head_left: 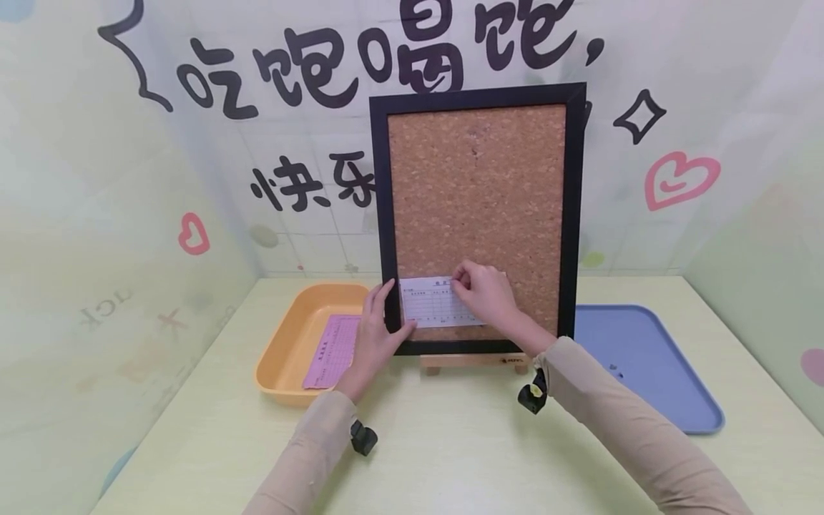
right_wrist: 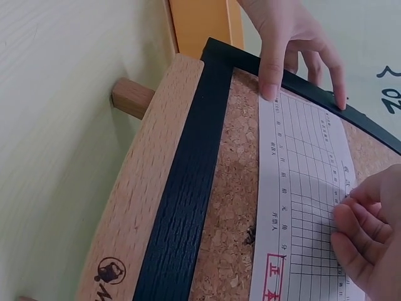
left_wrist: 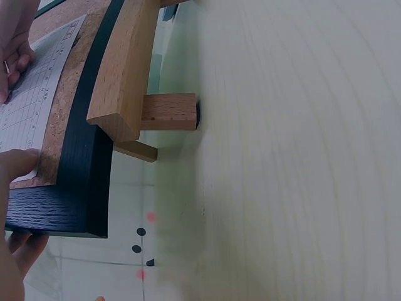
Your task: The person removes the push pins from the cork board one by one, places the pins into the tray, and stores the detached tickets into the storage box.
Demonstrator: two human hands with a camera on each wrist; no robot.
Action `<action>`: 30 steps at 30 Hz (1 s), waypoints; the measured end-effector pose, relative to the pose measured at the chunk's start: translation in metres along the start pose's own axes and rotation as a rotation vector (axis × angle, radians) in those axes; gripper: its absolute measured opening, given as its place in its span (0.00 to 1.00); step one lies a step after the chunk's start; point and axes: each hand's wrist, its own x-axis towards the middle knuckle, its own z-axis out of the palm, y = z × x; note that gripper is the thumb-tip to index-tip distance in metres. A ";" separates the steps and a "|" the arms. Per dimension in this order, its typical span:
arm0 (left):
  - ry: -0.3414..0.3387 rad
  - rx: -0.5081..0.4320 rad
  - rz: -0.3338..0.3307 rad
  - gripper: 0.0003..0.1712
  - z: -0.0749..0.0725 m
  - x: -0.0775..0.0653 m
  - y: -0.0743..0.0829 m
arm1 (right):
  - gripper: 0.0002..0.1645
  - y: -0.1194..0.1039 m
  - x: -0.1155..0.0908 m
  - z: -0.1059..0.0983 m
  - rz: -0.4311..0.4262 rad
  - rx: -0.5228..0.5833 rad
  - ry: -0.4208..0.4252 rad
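A black-framed corkboard (head_left: 476, 200) stands on a small wooden easel (head_left: 473, 361). Against its lower left lies a white printed receipt form (head_left: 428, 304). My left hand (head_left: 376, 325) grips the frame's left side, thumb pressing the form's lower left corner; in the left wrist view the other fingers go behind the frame. Near the form's top edge, my right hand (head_left: 489, 290) has its thumb and fingertips pinched together. A small thing between those fingertips is mostly hidden, and I cannot make out its kind. The right wrist view shows the form (right_wrist: 307, 182) flat against the cork.
On the left sits a yellow tray (head_left: 270, 365) holding a pink printed slip (head_left: 335, 350). A blue tray (head_left: 669, 379) at right carries a few tiny dark pieces (head_left: 616, 372). Behind the board rises a wall covering (head_left: 309, 236) with large black writing.
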 end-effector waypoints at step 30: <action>-0.002 0.007 -0.015 0.47 -0.001 0.000 0.001 | 0.04 0.006 0.000 -0.005 -0.083 -0.006 -0.046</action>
